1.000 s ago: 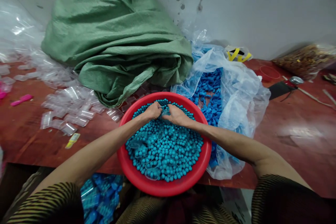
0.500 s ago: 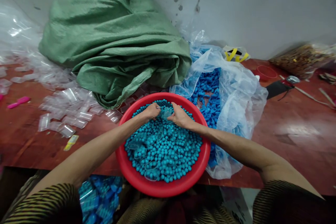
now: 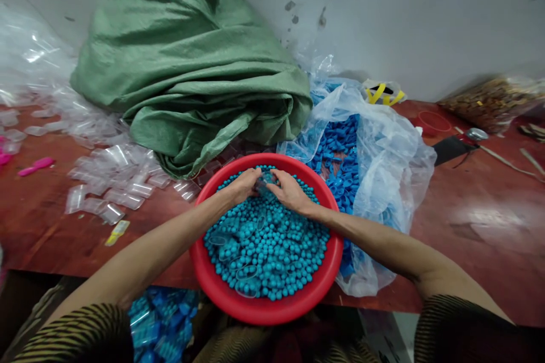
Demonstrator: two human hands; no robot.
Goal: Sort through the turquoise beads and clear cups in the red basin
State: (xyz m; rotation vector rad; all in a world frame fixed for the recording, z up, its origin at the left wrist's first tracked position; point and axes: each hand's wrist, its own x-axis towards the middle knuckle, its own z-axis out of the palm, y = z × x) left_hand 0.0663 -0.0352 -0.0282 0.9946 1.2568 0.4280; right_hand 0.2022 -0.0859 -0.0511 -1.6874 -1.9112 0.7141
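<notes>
A round red basin (image 3: 204, 264) sits at the table's near edge, heaped with small teal balls (image 3: 272, 249) and a few clear oval casings (image 3: 243, 270). Both my hands meet over the far side of the heap. My left hand (image 3: 242, 186) and my right hand (image 3: 289, 190) together pinch a small clear plastic casing (image 3: 263, 182) between their fingertips. What is inside the casing is too small to tell.
A crumpled green woven sack (image 3: 187, 74) lies behind the basin. A clear bag of blue plastic parts (image 3: 340, 147) sits to its right. Clear casings (image 3: 110, 176) are scattered at left on the red-brown table (image 3: 468, 221). More blue parts (image 3: 162, 323) lie below the table edge.
My hands have drawn closer together around the clear casing. The view has shifted down slightly.
</notes>
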